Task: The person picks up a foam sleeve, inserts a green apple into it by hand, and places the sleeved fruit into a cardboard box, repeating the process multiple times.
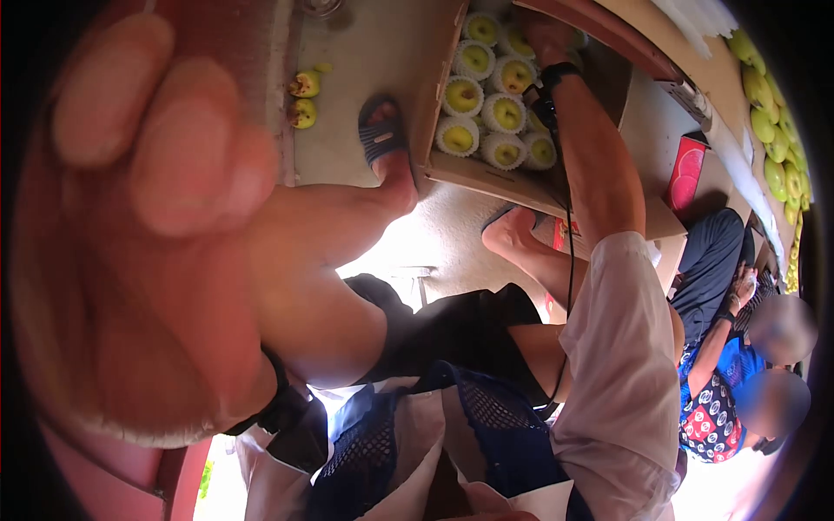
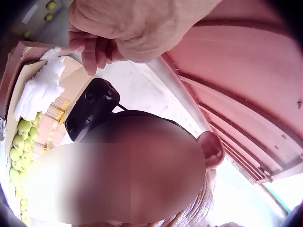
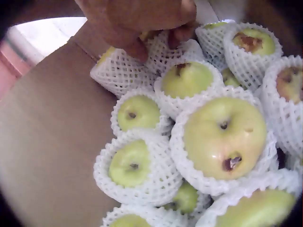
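My right hand (image 1: 549, 42) reaches into the far end of a cardboard box (image 1: 512, 181) of green apples in white foam nets. In the right wrist view its fingers curl down around a netted apple (image 3: 164, 53) at the box's side. Several netted apples (image 3: 225, 137) lie around it, some with brown rotten spots. Close before the head camera, blurred and large, is my left hand (image 1: 148, 286). The left wrist view has that hand raised in front of my head near the black head camera (image 2: 94, 106), fingers loosely bent, holding nothing visible.
Two damaged apples (image 1: 303, 113) lie on the floor beside a sandalled foot (image 1: 382, 130). At right, a slanted board borders more loose green fruit (image 1: 786, 165). A red box (image 1: 687, 174) stands near it. Two people (image 1: 738, 373) sit at far right. A red panel (image 2: 246, 61) rises on the left side.
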Tool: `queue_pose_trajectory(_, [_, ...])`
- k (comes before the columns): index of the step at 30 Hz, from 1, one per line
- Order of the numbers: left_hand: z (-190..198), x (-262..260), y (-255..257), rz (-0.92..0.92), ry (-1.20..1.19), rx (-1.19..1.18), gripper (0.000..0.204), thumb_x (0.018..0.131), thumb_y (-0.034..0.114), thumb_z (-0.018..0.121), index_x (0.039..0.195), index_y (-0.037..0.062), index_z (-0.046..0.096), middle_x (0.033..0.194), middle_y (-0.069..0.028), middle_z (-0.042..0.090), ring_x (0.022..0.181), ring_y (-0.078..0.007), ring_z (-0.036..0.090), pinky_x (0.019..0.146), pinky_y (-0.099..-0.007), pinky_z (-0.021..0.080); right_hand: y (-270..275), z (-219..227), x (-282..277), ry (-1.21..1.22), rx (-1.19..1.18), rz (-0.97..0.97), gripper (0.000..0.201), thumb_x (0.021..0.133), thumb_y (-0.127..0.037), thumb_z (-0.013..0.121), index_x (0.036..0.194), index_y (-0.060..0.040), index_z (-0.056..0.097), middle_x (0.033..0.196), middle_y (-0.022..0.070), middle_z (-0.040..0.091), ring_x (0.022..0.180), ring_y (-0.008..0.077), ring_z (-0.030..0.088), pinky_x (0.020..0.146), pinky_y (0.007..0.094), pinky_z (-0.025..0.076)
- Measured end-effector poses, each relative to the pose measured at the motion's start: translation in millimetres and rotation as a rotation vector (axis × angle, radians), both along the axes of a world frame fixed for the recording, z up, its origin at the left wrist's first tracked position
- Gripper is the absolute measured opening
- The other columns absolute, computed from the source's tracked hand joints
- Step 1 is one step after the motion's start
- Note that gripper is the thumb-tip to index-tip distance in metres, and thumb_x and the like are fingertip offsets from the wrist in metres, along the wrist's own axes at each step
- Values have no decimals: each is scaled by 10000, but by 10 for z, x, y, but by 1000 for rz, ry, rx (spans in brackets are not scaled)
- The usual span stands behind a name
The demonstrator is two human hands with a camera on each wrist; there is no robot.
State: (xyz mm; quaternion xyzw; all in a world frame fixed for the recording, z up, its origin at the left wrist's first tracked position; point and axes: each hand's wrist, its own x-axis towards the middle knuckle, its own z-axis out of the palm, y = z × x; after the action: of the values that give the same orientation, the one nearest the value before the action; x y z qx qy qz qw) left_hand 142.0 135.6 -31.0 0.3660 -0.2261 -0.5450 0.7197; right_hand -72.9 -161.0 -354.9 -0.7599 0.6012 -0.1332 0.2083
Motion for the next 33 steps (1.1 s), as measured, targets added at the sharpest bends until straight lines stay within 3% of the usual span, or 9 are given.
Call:
queue_pose_trajectory(10, [50,-122,-10,-15,-39,-45,182,1062,188,521,1103,12,546,985,-57,521,908,-167,509,760,-310,416,441,219,-97,-118,-147,-87,608,892,-432,654,1317,-2,585,1271,293,629,1099,459,636,943,498,491])
queue_pose_trajectory(13, [71,-200,-34,20,-15,-9,184,1046,212,565,1061,30,585,956,-62,563,887,-172,528,750,-300,421,666,107,-130,-225,-269,-152,542,897,-338,636,1264,51,547,1161,344,644,1104,462,621,940,532,494])
queue_pose_trajectory(16, [56,-270,-81,94,-10,20,228,1036,223,571,1012,8,641,897,-83,655,792,-195,620,692,-299,452,1043,516,-60,-276,-122,-294,446,865,-295,702,1145,46,633,1099,290,691,1069,453,653,920,468,509])
queue_pose_trajectory(18, [35,-287,-94,80,-1,26,218,1033,221,580,1008,13,639,892,-77,648,797,-195,624,693,-301,455,1258,799,-64,-343,23,-271,333,919,-272,610,1128,-13,623,1051,296,694,1018,494,643,883,535,511])
queue_pose_trajectory(20, [32,-309,-122,61,0,26,210,1031,219,587,1005,17,637,887,-71,642,798,-194,626,693,-303,458,1459,951,-69,-376,-54,-311,254,926,-237,601,1084,-47,658,1018,268,709,1000,495,649,873,526,511])
queue_pose_trajectory(23, [39,-374,-152,49,-5,35,210,1033,225,592,1005,22,633,885,-63,632,795,-187,631,683,-303,460,1673,1447,-172,-496,-68,-291,206,932,-217,641,1035,-41,671,961,229,725,936,420,696,830,475,529])
queue_pose_trajectory(25, [56,-417,-170,40,-14,30,191,1024,225,610,992,39,638,882,-56,638,803,-175,622,685,-297,459,1707,1756,-208,-587,-104,-306,190,924,-196,684,1019,-32,673,929,205,731,893,365,716,802,429,539])
queue_pose_trajectory(28, [32,-453,-219,24,-31,34,181,1022,223,616,989,47,641,880,-50,643,806,-170,624,683,-295,463,1578,2182,-344,-687,-288,-249,181,919,-176,691,1016,-25,670,917,201,734,881,357,719,796,418,541])
queue_pose_trajectory(33, [47,-577,-245,31,-120,81,188,1033,230,599,989,52,641,874,-40,644,790,-160,632,670,-282,471,1326,2758,-546,-265,-528,-102,197,876,-110,679,1072,-125,686,1026,159,627,890,416,658,754,527,512])
